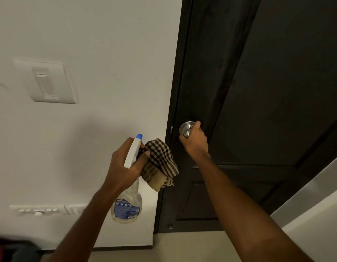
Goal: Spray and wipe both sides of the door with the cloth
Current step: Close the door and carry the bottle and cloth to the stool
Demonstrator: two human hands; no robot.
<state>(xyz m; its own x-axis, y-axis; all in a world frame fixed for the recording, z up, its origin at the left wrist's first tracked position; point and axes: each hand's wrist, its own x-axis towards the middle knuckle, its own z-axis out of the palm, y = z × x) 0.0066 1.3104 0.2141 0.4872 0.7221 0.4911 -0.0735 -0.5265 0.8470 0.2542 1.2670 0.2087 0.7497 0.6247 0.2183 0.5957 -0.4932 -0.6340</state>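
Bare dark door panel (pixel 268 91) open above and right of the round metal knob (pixel 185 127). Left side blocked by white wall (pixel 107 53) with light switch (pixel 44 82); socket strip (pixel 43 209) lower down.

The door (pixel 258 91) is dark wood with a matt, faintly grained finish. Its knob (pixel 185 127) is brushed metal with a soft shine. The cloth (pixel 160 161) is woven fabric in a black-and-beige check, limp and slightly frayed at its lower edge. The bottle (pixel 128 207) is clear, smooth plastic with a glossy blue label; its sprayer head is opaque white plastic with a blue tip. The wall (pixel 107 53) is smooth matt paint, and the switch (pixel 44 82) is smooth white plastic.
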